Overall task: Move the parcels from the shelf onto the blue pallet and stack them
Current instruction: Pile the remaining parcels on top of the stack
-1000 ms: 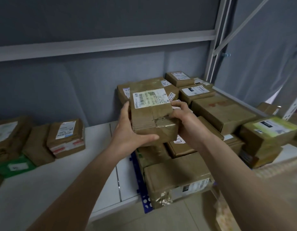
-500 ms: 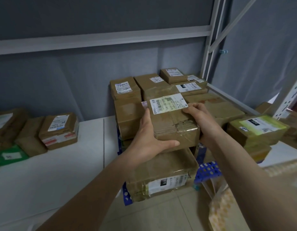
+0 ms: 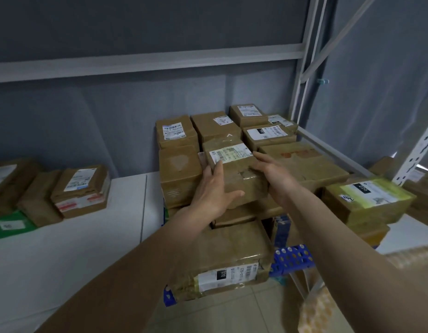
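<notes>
Many parcels were already stacked on the blue pallet, while several remained on the white shelf (at the left side). The labelled parcel lay on top of the stack. The left hand and right hand touched its sides with straight, spread fingers.

A grey wall stands behind, crossed by a pale rail. Tiled floor lies below. A patterned yellow sack sits at lower right.
</notes>
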{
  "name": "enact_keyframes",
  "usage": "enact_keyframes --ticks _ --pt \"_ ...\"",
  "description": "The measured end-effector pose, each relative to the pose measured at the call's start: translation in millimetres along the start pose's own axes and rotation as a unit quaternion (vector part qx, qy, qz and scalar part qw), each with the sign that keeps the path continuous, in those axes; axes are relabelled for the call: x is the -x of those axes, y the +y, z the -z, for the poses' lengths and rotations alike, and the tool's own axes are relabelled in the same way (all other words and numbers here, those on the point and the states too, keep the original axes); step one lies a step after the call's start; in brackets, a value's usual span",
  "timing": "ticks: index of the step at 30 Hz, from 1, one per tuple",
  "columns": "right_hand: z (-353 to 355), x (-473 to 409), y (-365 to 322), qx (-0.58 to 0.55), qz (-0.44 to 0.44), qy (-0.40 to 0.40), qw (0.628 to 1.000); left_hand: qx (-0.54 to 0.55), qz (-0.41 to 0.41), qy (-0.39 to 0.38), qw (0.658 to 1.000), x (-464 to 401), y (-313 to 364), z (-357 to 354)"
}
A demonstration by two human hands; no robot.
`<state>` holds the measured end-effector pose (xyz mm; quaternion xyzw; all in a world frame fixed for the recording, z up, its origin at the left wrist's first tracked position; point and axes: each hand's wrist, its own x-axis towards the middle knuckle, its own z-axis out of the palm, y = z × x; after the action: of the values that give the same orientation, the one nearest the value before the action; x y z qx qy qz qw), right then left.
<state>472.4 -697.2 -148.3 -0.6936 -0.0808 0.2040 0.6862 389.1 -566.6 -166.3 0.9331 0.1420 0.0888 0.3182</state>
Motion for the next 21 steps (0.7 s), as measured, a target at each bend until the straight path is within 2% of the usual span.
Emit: enact_keyframes --ticks 4,10,16,21 --pt "-3.9 -27.4 5.7 -0.008 0.008 -0.016 1.000 -0.103 0.018 0.038 0.994 -15.5 -1.3 -3.2" --pt "-8.3 -52.5 18.8 -0.012 0.000 -0.031 0.999 -0.240 0.012 0.103 0.965 -34.1 -15.4 -9.5" --pt "-13.9 -67.2 24.5 0.038 0.000 -0.030 0.999 -0.247 0.030 0.098 0.964 -44.6 -21.9 -10.0" --pt "-13.4 -69.0 19.0 0.127 -0.010 -0.013 0.992 -0.233 0.027 0.045 0.971 -46.5 -18.7 -8.4"
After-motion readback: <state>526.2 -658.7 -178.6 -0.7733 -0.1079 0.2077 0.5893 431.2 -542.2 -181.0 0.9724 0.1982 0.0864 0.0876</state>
